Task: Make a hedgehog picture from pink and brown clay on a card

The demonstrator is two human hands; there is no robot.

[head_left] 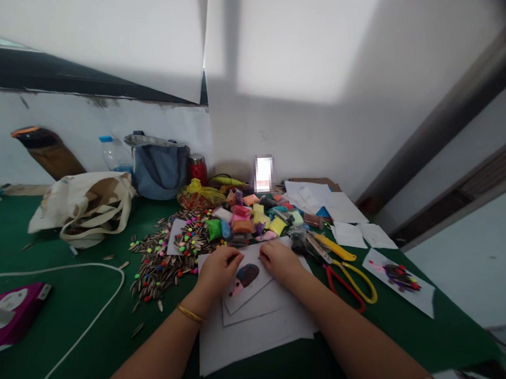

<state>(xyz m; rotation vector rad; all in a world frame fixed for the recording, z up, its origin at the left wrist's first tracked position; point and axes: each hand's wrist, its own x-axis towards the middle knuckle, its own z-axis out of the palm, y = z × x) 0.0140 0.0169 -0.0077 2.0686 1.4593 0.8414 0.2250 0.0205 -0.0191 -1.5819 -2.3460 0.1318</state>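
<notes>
My left hand [218, 270], with a gold bangle on the wrist, and my right hand [280, 261] both grip a white card [252, 266] from either side. The card carries a dark and pink clay shape [247, 276]. Under it lies a stack of white paper [255, 342]. Beyond my left hand spreads a heap of striped sunflower seeds [164, 267] dotted with coloured beads. Several packets of coloured clay [248, 219] lie ahead of my hands. To the right of my right hand rest scissors with red and yellow handles [351, 283].
The green table [417, 339] also holds a canvas tote bag [82, 210], a blue bag [159, 172], a plastic bottle [114, 154], a red jar [197, 170], a white cable [85, 311], a magenta box [17, 312] and a second clay-decorated card [397, 281]. A wall stands behind.
</notes>
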